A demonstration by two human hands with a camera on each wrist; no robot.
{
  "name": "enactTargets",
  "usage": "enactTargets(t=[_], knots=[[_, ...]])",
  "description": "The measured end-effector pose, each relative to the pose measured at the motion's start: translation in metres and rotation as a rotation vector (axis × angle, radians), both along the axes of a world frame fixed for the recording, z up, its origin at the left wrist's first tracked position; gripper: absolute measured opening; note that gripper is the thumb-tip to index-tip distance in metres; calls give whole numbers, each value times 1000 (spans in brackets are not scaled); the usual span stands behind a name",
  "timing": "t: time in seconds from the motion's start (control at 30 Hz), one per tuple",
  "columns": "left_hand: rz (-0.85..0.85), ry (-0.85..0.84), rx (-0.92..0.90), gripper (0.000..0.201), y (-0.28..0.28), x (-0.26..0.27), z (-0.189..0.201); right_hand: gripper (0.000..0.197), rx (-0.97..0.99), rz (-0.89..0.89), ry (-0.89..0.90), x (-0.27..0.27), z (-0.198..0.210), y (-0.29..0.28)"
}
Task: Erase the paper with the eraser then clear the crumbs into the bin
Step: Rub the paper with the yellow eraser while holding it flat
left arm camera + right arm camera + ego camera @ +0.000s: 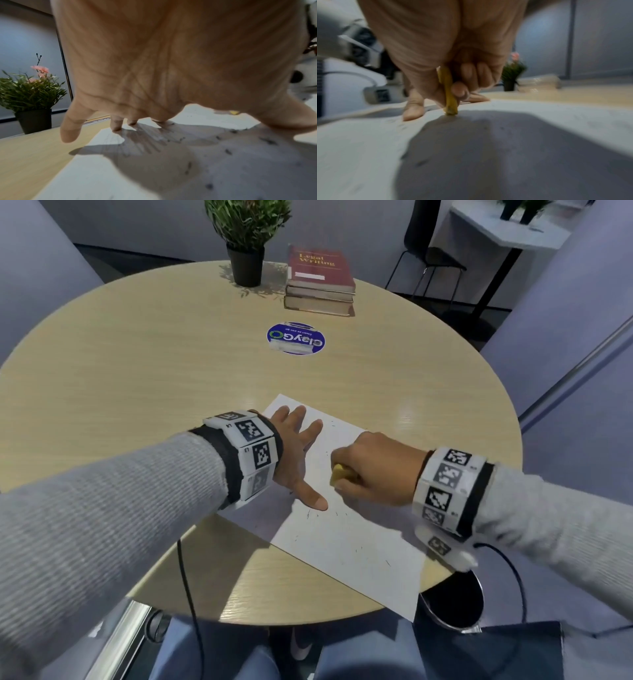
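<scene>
A white sheet of paper [346,529] lies on the round wooden table [137,364], its near corner past the table's edge. My left hand [298,453] lies flat on the paper's left part with spread straight fingers [116,124]. My right hand [370,467] grips a yellow eraser [339,474] and presses its tip [451,111] onto the sheet beside the left thumb. Dark eraser crumbs [228,151] are scattered over the paper [102,175]. A black bin [455,604] stands below the table's near right edge.
A potted plant [246,241] and a stack of books [320,282] stand at the table's far side. A round blue sticker [296,338] marks the table's middle. A black chair [428,258] and another table are beyond. Cables hang from both wrists.
</scene>
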State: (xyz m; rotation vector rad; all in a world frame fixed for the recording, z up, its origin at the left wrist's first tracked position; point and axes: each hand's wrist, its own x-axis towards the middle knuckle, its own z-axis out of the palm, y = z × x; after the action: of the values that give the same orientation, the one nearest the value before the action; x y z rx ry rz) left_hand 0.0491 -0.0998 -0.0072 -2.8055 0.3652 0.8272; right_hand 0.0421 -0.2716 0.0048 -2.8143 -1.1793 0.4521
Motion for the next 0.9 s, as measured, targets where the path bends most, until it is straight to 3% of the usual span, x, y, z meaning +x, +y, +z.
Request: enactTargets(t=[0.13, 0.2, 0.33, 0.57, 0.77, 0.9], knots=[[-9, -13, 8, 137, -1, -2, 2, 21, -5, -185, -129, 43, 6, -20], [-4, -10, 11, 138, -2, -2, 3, 20, 11, -172, -127, 43, 5, -22], [4, 6, 13, 140, -2, -1, 2, 19, -17, 22, -2, -7, -1, -3], [-1, -3, 3, 137, -3, -4, 6, 21, -72, -186, -147, 62, 4, -33], [-24, 4, -153, 140, -27, -17, 11, 21, -35, -196, -153, 59, -5, -36], [24, 20, -135, 145, -40, -22, -3, 22, 2, -162, -141, 47, 0, -35]])
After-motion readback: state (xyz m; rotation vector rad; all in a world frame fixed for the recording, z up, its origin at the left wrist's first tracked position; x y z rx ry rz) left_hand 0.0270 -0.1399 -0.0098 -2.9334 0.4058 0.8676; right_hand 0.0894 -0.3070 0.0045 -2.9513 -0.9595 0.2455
